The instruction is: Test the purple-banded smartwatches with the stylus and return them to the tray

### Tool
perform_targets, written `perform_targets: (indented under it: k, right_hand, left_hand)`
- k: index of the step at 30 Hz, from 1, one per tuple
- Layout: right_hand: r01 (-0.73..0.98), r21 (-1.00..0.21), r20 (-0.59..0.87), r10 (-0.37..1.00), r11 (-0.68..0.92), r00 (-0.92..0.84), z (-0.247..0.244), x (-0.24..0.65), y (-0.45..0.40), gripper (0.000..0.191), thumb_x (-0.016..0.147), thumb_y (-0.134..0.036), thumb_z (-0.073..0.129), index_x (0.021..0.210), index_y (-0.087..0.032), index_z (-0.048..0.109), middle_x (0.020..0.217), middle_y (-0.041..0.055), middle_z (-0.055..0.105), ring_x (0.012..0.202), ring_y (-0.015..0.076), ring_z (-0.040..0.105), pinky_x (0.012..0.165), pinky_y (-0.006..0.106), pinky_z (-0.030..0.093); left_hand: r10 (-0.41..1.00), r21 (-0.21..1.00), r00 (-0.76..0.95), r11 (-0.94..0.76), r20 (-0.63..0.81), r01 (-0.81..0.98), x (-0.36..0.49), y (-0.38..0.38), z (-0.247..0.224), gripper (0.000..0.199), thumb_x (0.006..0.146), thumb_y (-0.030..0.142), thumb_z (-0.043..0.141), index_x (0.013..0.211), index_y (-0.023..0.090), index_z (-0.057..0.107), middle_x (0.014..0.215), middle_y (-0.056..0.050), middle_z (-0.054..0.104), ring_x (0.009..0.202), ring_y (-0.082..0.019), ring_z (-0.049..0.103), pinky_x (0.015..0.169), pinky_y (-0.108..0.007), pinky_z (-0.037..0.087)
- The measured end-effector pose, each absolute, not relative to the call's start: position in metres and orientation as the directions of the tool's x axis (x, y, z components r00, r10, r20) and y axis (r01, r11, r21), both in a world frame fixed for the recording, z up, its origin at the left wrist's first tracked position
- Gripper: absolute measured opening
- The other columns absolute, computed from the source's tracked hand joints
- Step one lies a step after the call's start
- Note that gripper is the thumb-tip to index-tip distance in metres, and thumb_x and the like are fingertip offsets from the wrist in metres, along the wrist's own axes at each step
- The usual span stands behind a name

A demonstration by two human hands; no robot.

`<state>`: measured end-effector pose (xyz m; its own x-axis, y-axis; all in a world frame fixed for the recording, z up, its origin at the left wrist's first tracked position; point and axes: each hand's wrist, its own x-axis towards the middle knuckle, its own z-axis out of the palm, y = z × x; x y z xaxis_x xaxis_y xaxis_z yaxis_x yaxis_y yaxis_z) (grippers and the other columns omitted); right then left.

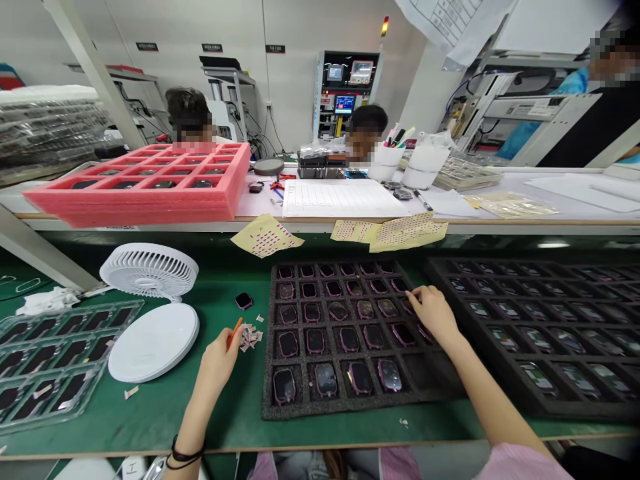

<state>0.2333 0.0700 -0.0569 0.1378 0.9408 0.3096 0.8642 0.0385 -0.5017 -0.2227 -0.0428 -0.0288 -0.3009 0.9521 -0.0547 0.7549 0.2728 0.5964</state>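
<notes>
My left hand (220, 353) is closed around a thin orange tool (235, 331), whose exact kind I cannot make out. Just right of it lies a small pile of pale strips (251, 338) on the green bench. A loose dark watch case (244, 301) rests above the pile. My right hand (434, 312) reaches over the right side of a black foam tray (330, 405), fingertips pinched at a watch case (406, 305) in one compartment. Purple-rimmed watch cases (349, 339) fill most of the tray's compartments; the hand and forearm hide part of its right column.
A second foam tray (500, 373) with watch parts stands at the right. On the left are a white fan (153, 343) and a clear plastic tray (95, 400) with dark pieces. A pink foam tray (235, 193) and papers (340, 198) occupy the shelf above. People sit beyond it.
</notes>
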Motion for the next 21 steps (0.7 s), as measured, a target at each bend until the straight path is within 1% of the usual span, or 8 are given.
perform_targets:
  k: [3, 6, 9, 11, 13, 14, 17, 21]
  right_hand:
    - [0.886, -0.461, 0.276, 0.943, -0.042, 0.188, -0.059, 0.249, 0.068, 0.034, 0.078, -0.051, 0.053, 0.061, -0.022, 0.047, 0.076, 0.0157, 0.056, 0.086, 0.0351, 0.057, 0.079, 0.049, 0.043]
    - [0.872, -0.489, 0.248, 0.957, -0.010, 0.150, -0.059, 0.251, 0.067, 0.040, 0.075, -0.059, 0.055, 0.061, -0.024, 0.044, 0.068, 0.0100, 0.056, 0.076, 0.0298, 0.058, 0.073, 0.044, 0.046]
    - [0.796, -0.604, 0.239, 0.958, 0.019, 0.158, -0.048, 0.236, 0.059, 0.042, 0.073, -0.064, 0.055, 0.073, -0.023, 0.047, 0.061, 0.0032, 0.056, 0.060, 0.0222, 0.057, 0.063, 0.036, 0.046]
    - [0.597, -0.800, 0.224, 0.949, 0.051, 0.220, -0.035, 0.212, 0.046, 0.049, 0.070, -0.063, 0.061, 0.092, -0.021, 0.051, 0.060, -0.0005, 0.058, 0.055, 0.0191, 0.056, 0.057, 0.033, 0.045]
    - [0.264, -0.959, 0.154, 0.969, 0.100, 0.194, -0.021, 0.177, 0.028, 0.051, 0.071, -0.058, 0.066, 0.105, -0.022, 0.052, 0.064, -0.0018, 0.059, 0.054, 0.0165, 0.056, 0.050, 0.028, 0.041]
    - [0.079, -0.994, 0.085, 0.988, 0.075, 0.125, -0.014, 0.157, 0.018, 0.048, 0.073, -0.054, 0.066, 0.106, -0.022, 0.053, 0.066, -0.0016, 0.059, 0.053, 0.0153, 0.056, 0.047, 0.026, 0.039]
    - [-0.317, -0.943, -0.073, 0.992, -0.103, -0.104, 0.003, 0.100, -0.006, 0.036, 0.073, -0.045, 0.071, 0.095, -0.022, 0.055, 0.058, -0.0053, 0.053, 0.042, 0.0100, 0.046, 0.038, 0.022, 0.030]
    - [-0.519, -0.813, -0.115, 0.946, -0.265, -0.304, 0.014, 0.056, -0.020, 0.024, 0.078, -0.038, 0.069, 0.085, -0.022, 0.053, 0.057, -0.0079, 0.050, 0.035, 0.0036, 0.036, 0.036, 0.017, 0.025]
  left_hand:
    - [0.952, 0.672, -0.297, 0.263, -0.067, 0.693, -0.220, -0.043, -0.024, 0.035, 0.088, 0.046, 0.028, 0.078, 0.022, 0.051, 0.065, -0.003, 0.061, 0.059, -0.021, 0.058, 0.056, -0.027, 0.040]
    - [0.976, 0.754, -0.215, 0.163, -0.030, 0.636, -0.208, -0.043, -0.018, 0.038, 0.089, 0.049, 0.031, 0.091, 0.022, 0.057, 0.071, -0.002, 0.063, 0.062, -0.020, 0.058, 0.060, -0.027, 0.041]
    - [0.993, 0.813, -0.114, 0.059, 0.009, 0.579, -0.186, -0.045, -0.012, 0.043, 0.090, 0.051, 0.034, 0.099, 0.021, 0.062, 0.065, 0.000, 0.056, 0.057, -0.016, 0.050, 0.056, -0.025, 0.036]
    - [1.000, 0.872, -0.001, -0.002, 0.003, 0.489, -0.167, -0.048, -0.008, 0.043, 0.091, 0.051, 0.036, 0.101, 0.019, 0.063, 0.059, 0.003, 0.047, 0.053, -0.014, 0.042, 0.053, -0.024, 0.031]
    - [0.988, 0.940, 0.150, -0.027, -0.026, 0.339, -0.145, -0.052, -0.005, 0.043, 0.092, 0.050, 0.035, 0.099, 0.018, 0.063, 0.054, 0.006, 0.037, 0.050, -0.011, 0.035, 0.050, -0.022, 0.028]
    - [0.975, 0.964, 0.219, -0.015, -0.045, 0.265, -0.134, -0.054, -0.003, 0.044, 0.093, 0.050, 0.035, 0.097, 0.017, 0.062, 0.053, 0.007, 0.033, 0.048, -0.010, 0.032, 0.049, -0.022, 0.026]
    - [0.939, 0.987, 0.335, 0.020, -0.074, 0.159, -0.106, -0.059, 0.002, 0.043, 0.093, 0.051, 0.035, 0.090, 0.016, 0.060, 0.052, 0.008, 0.032, 0.045, -0.008, 0.028, 0.046, -0.020, 0.025]
    - [0.944, 0.993, 0.326, 0.020, -0.056, 0.113, -0.089, -0.059, 0.005, 0.042, 0.092, 0.052, 0.037, 0.080, 0.016, 0.056, 0.052, 0.008, 0.032, 0.043, -0.007, 0.028, 0.043, -0.020, 0.024]
